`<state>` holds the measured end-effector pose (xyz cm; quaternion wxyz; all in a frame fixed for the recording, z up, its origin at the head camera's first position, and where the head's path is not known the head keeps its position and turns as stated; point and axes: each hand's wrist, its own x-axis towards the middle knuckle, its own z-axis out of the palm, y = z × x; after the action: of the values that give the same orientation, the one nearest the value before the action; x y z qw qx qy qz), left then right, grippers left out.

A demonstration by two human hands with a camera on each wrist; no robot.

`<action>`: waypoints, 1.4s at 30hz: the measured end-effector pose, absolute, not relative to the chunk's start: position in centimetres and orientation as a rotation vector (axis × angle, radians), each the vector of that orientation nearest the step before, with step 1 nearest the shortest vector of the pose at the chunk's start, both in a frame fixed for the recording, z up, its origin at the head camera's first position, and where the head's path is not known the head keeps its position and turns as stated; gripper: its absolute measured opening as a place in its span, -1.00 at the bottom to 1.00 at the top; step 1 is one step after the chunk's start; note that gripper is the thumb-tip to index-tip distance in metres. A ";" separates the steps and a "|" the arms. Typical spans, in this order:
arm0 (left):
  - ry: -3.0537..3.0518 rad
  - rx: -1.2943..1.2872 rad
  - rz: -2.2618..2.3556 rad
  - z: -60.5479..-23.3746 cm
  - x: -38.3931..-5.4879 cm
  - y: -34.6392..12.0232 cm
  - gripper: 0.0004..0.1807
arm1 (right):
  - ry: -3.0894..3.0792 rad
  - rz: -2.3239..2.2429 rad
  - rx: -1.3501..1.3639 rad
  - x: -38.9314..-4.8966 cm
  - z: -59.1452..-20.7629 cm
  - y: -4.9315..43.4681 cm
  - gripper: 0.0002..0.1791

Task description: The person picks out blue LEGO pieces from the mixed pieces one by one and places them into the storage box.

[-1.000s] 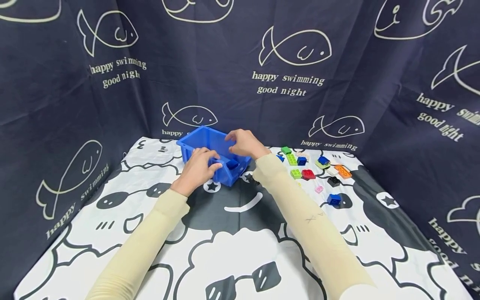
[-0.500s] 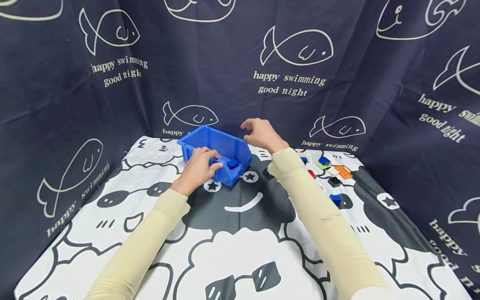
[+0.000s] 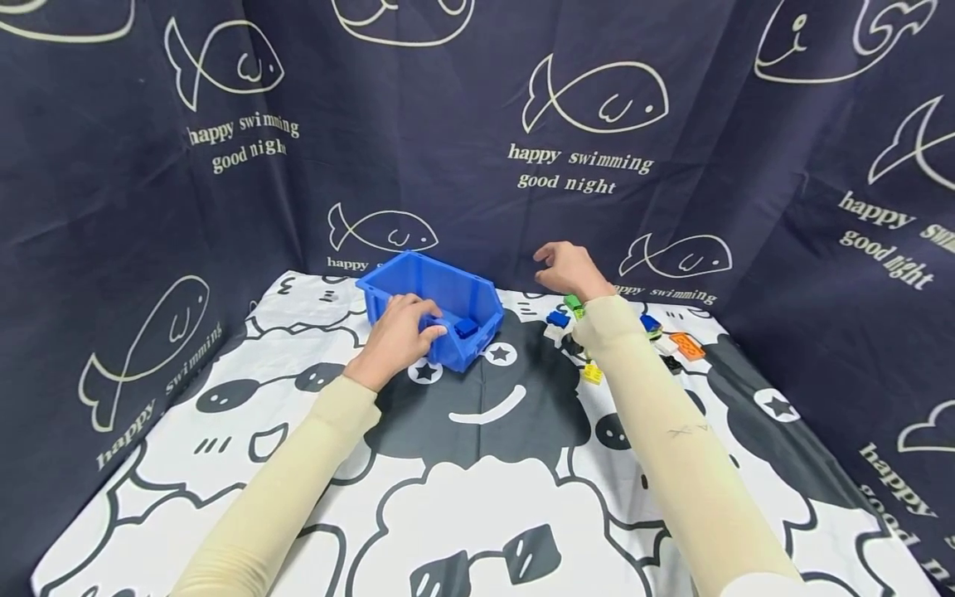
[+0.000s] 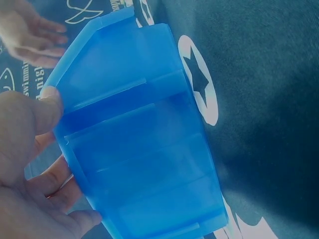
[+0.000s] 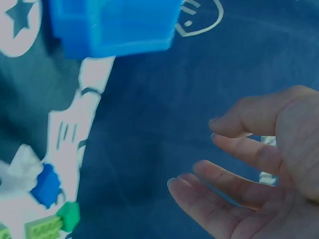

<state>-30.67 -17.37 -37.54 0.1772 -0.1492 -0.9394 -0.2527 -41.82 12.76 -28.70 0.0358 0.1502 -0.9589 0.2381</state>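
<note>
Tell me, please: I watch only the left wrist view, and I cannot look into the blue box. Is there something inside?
Observer: Yes. In the head view I see a blue brick inside the box.
Operator: Thank you. Is there also a brick outside of it?
Observer: Yes, a yellow brick lies to the right of the box.
Operator: And what does the right wrist camera show in its lower left corner?
Observer: A green brick beside a light green brick.
</note>
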 end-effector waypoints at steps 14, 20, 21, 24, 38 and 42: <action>-2.644 -0.431 -0.709 -37.8 -30.8 -17.4 -0.73 | -3.134 0.693 0.368 -45.5 -34.0 15.0 -0.47; -2.652 -0.423 -0.708 -37.9 -30.8 -17.6 -0.73 | -3.186 0.701 0.253 -46.7 -36.3 15.4 -0.47; -2.653 -0.419 -0.709 -38.0 -30.8 -17.6 -0.73 | -3.188 0.684 0.240 -46.9 -36.6 15.4 -0.47; -2.661 -0.411 -0.715 -37.9 -30.8 -17.7 -0.73 | -3.188 0.608 0.215 -47.6 -37.7 15.5 -0.53; -2.649 -0.419 -0.711 -37.7 -31.0 -17.7 -0.74 | -3.198 0.471 0.265 -47.8 -38.8 15.0 -0.85; -2.646 -0.423 -0.708 -37.9 -31.1 -17.8 -0.74 | -3.187 0.479 0.266 -47.3 -38.9 14.9 -0.85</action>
<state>-31.05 -17.82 -37.85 0.1839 -0.1498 -0.9385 -0.2510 -47.33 14.87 -38.87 -0.0461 0.0823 -0.9845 0.1478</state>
